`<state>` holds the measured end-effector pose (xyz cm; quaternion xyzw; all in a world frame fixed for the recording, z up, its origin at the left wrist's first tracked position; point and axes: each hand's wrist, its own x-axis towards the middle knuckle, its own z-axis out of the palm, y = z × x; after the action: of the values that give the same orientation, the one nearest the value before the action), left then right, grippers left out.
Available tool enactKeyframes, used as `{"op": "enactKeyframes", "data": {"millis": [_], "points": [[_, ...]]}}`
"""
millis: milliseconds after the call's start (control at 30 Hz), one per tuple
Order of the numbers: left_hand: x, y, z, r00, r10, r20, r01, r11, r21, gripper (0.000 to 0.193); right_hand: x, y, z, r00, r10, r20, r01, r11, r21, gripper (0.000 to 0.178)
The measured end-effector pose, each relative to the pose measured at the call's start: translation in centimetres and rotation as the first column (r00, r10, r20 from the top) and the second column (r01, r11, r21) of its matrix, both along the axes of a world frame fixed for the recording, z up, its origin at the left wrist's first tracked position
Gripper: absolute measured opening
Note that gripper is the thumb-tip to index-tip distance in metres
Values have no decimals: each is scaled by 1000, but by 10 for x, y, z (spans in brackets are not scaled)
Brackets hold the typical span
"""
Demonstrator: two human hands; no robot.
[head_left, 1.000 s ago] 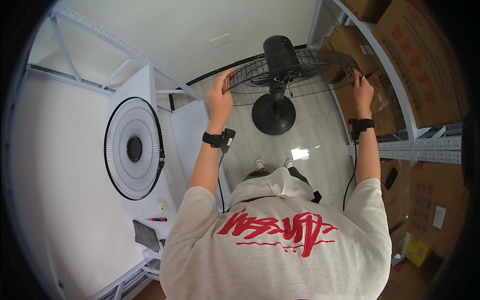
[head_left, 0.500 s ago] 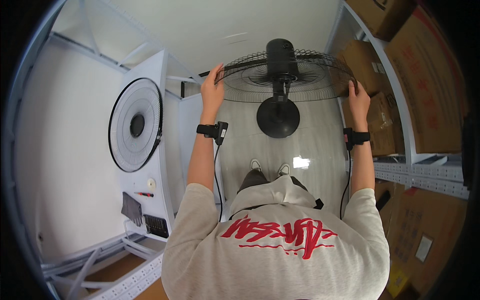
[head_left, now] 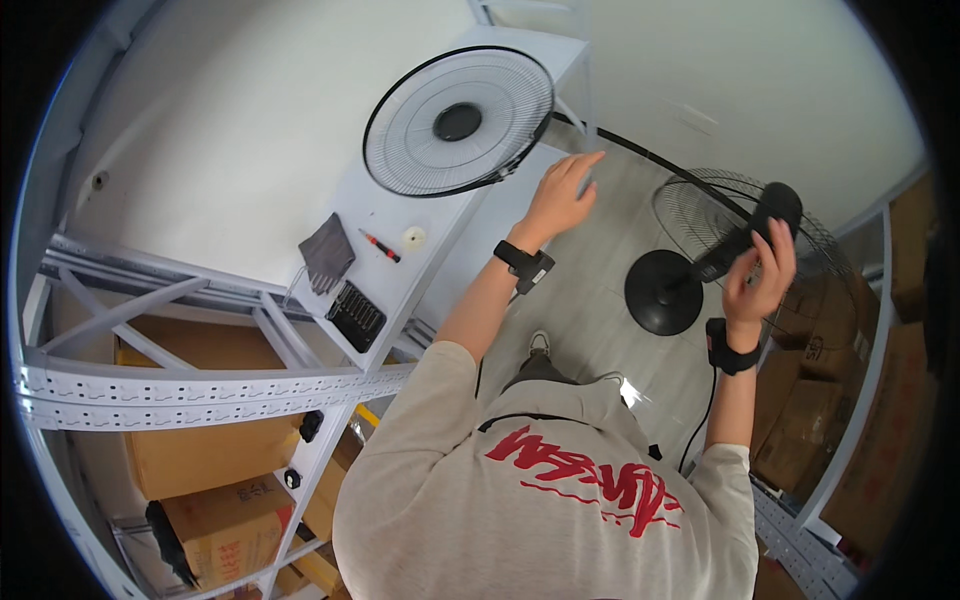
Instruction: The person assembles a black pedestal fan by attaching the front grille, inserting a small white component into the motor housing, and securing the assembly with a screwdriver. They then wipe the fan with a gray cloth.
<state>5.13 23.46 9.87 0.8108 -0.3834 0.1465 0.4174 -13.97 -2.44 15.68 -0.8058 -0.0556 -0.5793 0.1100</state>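
A black standing fan is on the floor to my right, with its round base point(head_left: 663, 305), motor housing point(head_left: 780, 208) and wire rear grille point(head_left: 690, 215). My right hand point(head_left: 760, 285) is in front of the motor housing, fingers apart and holding nothing; whether it touches the housing I cannot tell. My left hand point(head_left: 560, 203) is raised between the fan and the table, fingers stretched out and nothing in them. Closest to it, the round front grille point(head_left: 400, 150) with its black rim and dark centre lies on the white table point(head_left: 440, 235).
On the table are a red and black screwdriver point(head_left: 380, 246), a white round part point(head_left: 413, 238), grey gloves point(head_left: 327, 252) and a black tool set point(head_left: 355, 315). Metal shelving point(head_left: 210, 395) with cardboard boxes point(head_left: 220, 455) stands at left; more boxes point(head_left: 800, 410) are at right.
Both hands have let go of the fan's rear grille. My view has turned left, and my left hand has moved toward the table. My right hand is now by the motor housing.
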Motion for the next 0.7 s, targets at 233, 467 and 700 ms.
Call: {"op": "enactKeyframes", "data": {"millis": [233,467,700], "points": [[41,142,-13,950,312,23,-313,949,39,36,116,91,-45,819,370,-438,-222,909,354,32],[87,265,-53,865,494,90,-502,856,126,32,244,126,-135,568,621,-540,-92,701,708,40],[120,326,-91,527,843,107,-849,514,123,53,321,144,-141,503,811,-298,190,233,954,76]]}}
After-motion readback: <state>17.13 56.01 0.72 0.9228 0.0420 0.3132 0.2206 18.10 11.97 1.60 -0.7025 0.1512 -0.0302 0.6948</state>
